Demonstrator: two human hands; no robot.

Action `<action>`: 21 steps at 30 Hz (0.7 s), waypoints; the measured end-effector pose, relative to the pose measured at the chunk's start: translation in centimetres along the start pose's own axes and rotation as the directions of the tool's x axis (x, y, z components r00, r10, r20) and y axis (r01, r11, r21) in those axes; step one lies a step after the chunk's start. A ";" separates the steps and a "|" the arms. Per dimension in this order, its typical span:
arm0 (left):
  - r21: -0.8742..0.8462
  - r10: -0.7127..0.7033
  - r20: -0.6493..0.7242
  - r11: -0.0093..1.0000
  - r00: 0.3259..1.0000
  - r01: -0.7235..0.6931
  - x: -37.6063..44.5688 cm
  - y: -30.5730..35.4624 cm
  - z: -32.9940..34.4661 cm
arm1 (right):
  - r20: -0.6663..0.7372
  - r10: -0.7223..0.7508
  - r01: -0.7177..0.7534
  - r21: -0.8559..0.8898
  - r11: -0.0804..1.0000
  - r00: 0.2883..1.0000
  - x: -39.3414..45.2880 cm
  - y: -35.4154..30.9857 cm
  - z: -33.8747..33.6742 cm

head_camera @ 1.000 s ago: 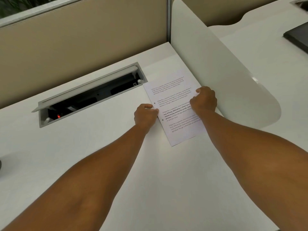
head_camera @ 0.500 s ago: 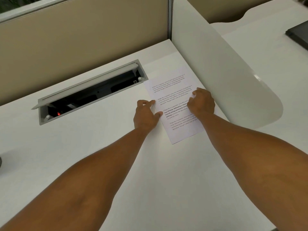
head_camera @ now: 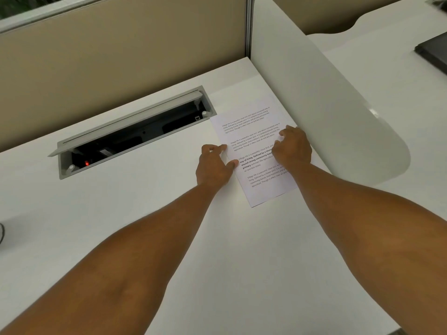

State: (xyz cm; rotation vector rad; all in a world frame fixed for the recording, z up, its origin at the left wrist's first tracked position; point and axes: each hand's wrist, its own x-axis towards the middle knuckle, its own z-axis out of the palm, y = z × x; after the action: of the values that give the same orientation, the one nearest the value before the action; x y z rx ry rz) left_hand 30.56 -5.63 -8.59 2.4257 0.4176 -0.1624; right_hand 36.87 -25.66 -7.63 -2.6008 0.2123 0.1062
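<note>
Two hands met the printed sheet (head_camera: 251,131), flat on the white desk (head_camera: 217,238) just right of the open cable tray (head_camera: 135,134). Your left hand (head_camera: 212,168) pinched its left edge; your right hand (head_camera: 294,148) lay curled on it, grip indeterminable.

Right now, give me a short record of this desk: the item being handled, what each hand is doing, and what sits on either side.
Item: printed sheet, lying flat on the white desk
Left hand: thumb and forefinger tips at the sheet's left edge; unclear if pinching or just touching
Right hand: fingers bent, on the sheet's right side, covering some text
Left of sheet: open cable hatch, red light inside
Right of sheet: white divider panel
</note>
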 end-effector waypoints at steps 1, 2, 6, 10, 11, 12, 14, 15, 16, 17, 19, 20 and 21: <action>-0.008 -0.001 0.001 1.000 1.000 0.001 -0.1 0.0 0.0 | 0.003 -0.005 0.005 -0.003 1.000 1.000 -0.1 -0.1 0.0; -0.014 0.000 -0.001 1.000 1.000 0.000 -0.1 -0.1 0.0 | 0.005 -0.011 0.011 -0.007 1.000 1.000 -0.2 -0.2 0.0; -0.009 0.004 -0.023 1.000 1.000 -0.005 -0.8 -0.3 -0.4 | 0.016 -0.053 0.053 -0.018 0.998 0.998 -1.0 -1.1 0.1; 0.001 -0.001 -0.032 1.000 0.999 0.002 -2.0 -0.8 -1.1 | 0.045 -0.108 0.110 -0.036 0.993 0.993 -2.5 -2.4 0.3; 0.003 0.000 -0.037 1.000 0.999 0.000 -2.4 -1.0 -1.3 | 0.059 -0.125 0.128 -0.048 0.991 0.990 -2.9 -2.8 0.3; 0.007 0.001 -0.044 1.000 0.999 -0.001 -2.8 -1.2 -1.6 | 0.072 -0.144 0.148 -0.060 0.987 0.987 -3.5 -3.2 0.4; 0.006 0.000 -0.061 1.000 0.998 0.000 -3.7 -1.6 -2.3 | 0.094 -0.183 0.191 -0.076 0.979 0.979 -4.6 -4.0 0.5; 0.003 0.000 -0.068 1.000 0.998 0.000 -4.1 -1.8 -2.6 | 0.101 -0.202 0.210 -0.079 0.974 0.974 -5.2 -4.4 0.6; 0.008 0.003 -0.075 1.000 0.997 -0.002 -4.6 -2.1 -3.0 | 0.106 -0.221 0.230 -0.079 0.970 0.969 -5.8 -4.7 0.7; 0.020 0.006 -0.080 1.000 0.997 -0.004 -5.0 -2.3 -3.4 | 0.108 -0.243 0.252 -0.079 0.964 0.964 -6.4 -5.1 0.8; 0.050 0.012 -0.093 0.999 0.996 -0.007 -6.0 -2.8 -4.3 | 0.111 -0.290 0.300 -0.081 0.951 0.951 -7.7 -5.8 0.9; 0.058 0.013 -0.101 0.998 0.995 -0.007 -6.5 -3.1 -4.7 | 0.115 -0.308 0.318 -0.079 0.945 0.944 -8.3 -6.2 1.0; 0.064 0.012 -0.109 0.998 0.994 -0.005 -7.0 -3.3 -5.1 | 0.119 -0.323 0.332 -0.073 0.940 0.939 -8.9 -6.6 1.1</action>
State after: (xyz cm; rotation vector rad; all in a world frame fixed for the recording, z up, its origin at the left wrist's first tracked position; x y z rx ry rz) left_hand 22.91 -1.77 -5.10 2.5066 0.4572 -0.0403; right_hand 29.22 -18.34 -4.22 -2.6723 -0.2713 0.1355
